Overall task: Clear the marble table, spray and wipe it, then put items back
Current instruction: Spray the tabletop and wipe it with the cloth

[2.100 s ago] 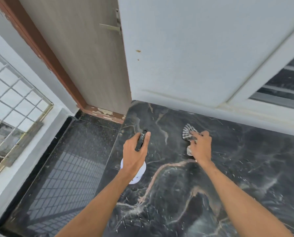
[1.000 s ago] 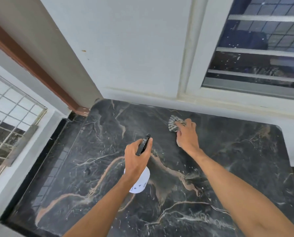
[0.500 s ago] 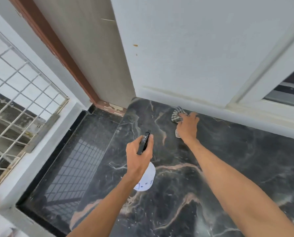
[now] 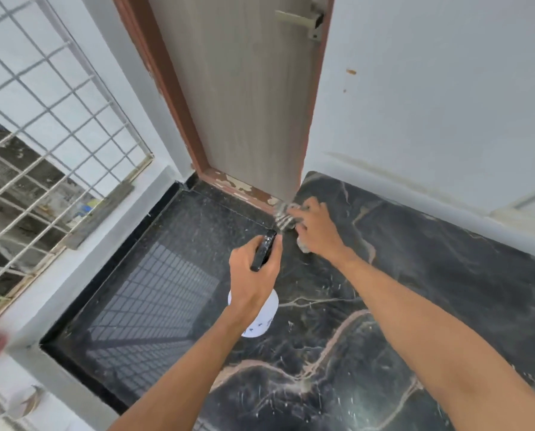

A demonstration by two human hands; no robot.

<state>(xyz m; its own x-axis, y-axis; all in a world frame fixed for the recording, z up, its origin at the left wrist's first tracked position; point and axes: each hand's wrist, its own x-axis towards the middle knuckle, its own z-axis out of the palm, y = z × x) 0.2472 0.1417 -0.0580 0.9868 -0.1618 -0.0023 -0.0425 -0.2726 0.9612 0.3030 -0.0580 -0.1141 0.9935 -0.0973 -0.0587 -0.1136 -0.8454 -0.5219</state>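
left hand grips a white spray bottle; right hand, clutching a striped grey cloth at the black marble worktop corner, may overshoot.

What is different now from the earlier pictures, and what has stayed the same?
The right hand has slid the striped cloth left along the marble table, up to its far left corner beside the door. Nothing was picked up or released. The left hand still grips the spray bottle above the table's left side.
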